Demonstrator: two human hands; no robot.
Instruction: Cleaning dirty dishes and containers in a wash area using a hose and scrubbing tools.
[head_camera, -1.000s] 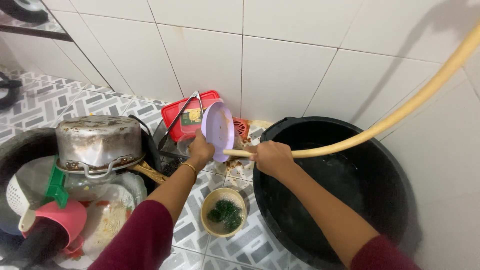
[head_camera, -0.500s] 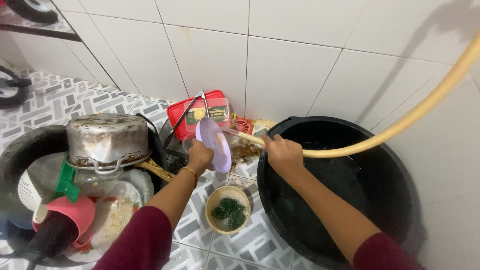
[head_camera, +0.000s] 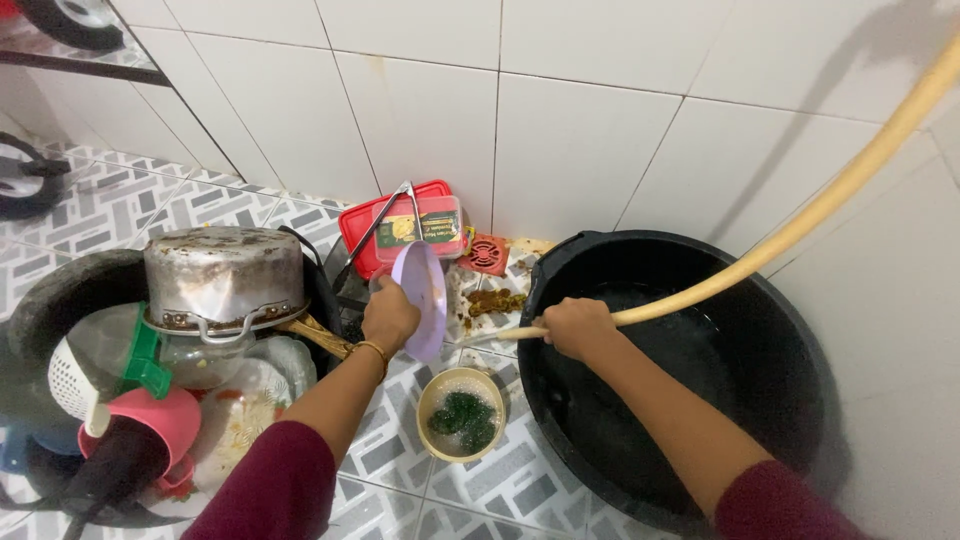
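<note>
Near the middle of the frame, the left hand (head_camera: 388, 316) grips a lilac plastic plate (head_camera: 425, 298) by its lower rim, fingers closed around the edge, holding it on edge and tilted so its hollow faces right. Just right of it, the right hand (head_camera: 577, 327) is closed around a yellowish hose (head_camera: 800, 228) close to its open end, which points left toward the plate; the hose climbs away to the upper right corner. Below the two hands, a small tan bowl (head_camera: 461, 413) with a green scouring pad in soapy water stands on the patterned floor tiles (head_camera: 505, 495). Under the right forearm sits a large black tub (head_camera: 700, 375). Behind the plate, against the white tiled wall, lie a red-lidded container (head_camera: 400, 225) with metal tongs (head_camera: 380, 225) across it and a small red drain grate (head_camera: 487, 253), with brown food scraps beside it. At the left of the frame, an upturned metal pot (head_camera: 222, 277) tops a heap of dishes, with a pink cup (head_camera: 140, 425) and a white strainer (head_camera: 70, 375).
</note>
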